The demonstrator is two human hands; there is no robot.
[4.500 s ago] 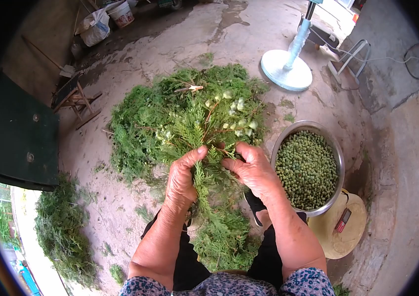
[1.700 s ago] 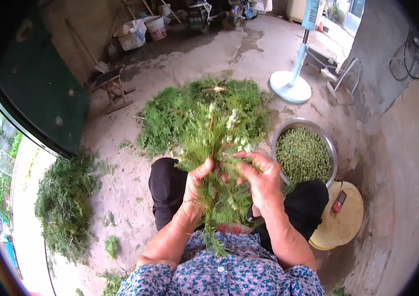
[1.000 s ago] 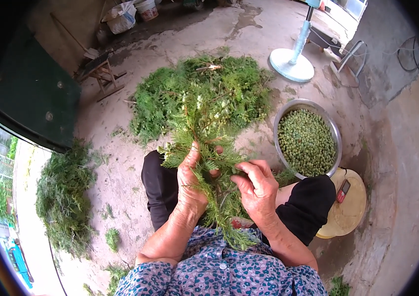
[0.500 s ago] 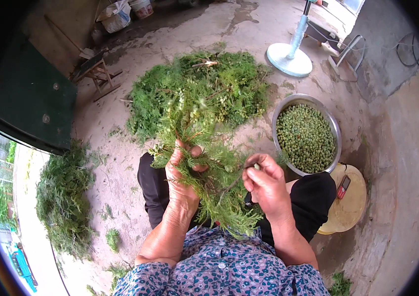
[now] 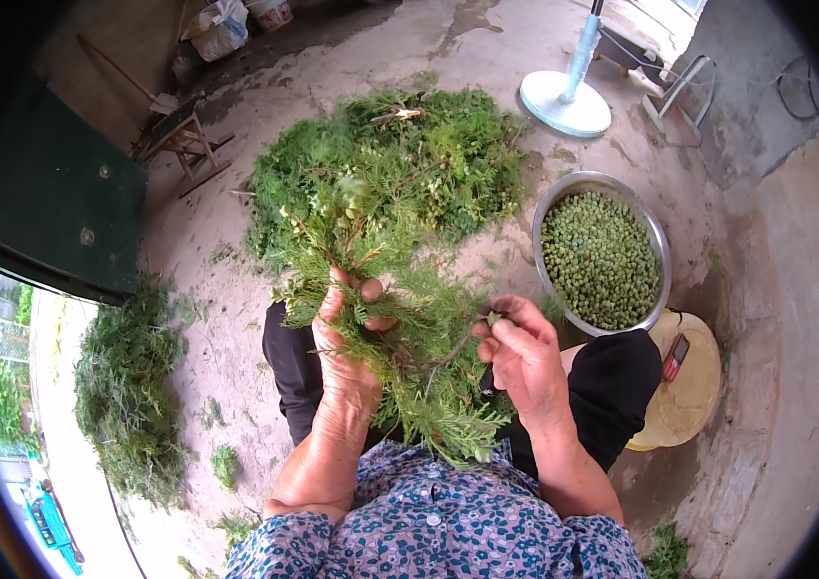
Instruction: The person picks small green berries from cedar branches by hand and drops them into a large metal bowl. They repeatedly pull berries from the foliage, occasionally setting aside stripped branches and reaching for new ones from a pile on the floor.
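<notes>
Just below the middle of the frame, a leafy green branch [image 5: 398, 352] held before a patterned shirt [image 5: 429, 516]. Around its leafy stems, the left grip [image 5: 347, 338], clamped with thumb up and fingers curled through the foliage. Just right of centre, the right grip [image 5: 527, 359], thumb and forefinger pinched together on a small pale-green cone [image 5: 494, 318], with a thin brown stem [image 5: 450, 359] between fingers and leaves. Beyond, at upper centre, a broad heap of cut greenery [image 5: 467, 145] on the concrete floor [image 5: 226, 357]. Right of centre, a round metal basin [image 5: 662, 256] filled with green cones [image 5: 597, 261], close above a black-clad knee [image 5: 617, 386]. Lower down at right, a round yellow top [image 5: 665, 420] with a red-and-black phone [image 5: 677, 357] on it. Upper right, a white round base [image 5: 564, 106] under a pale-blue post [image 5: 580, 63]. At left, a second heap of greenery [image 5: 129, 396] below a dark green door [image 5: 52, 203]. Upper left, a small wooden stool [image 5: 187, 145].
</notes>
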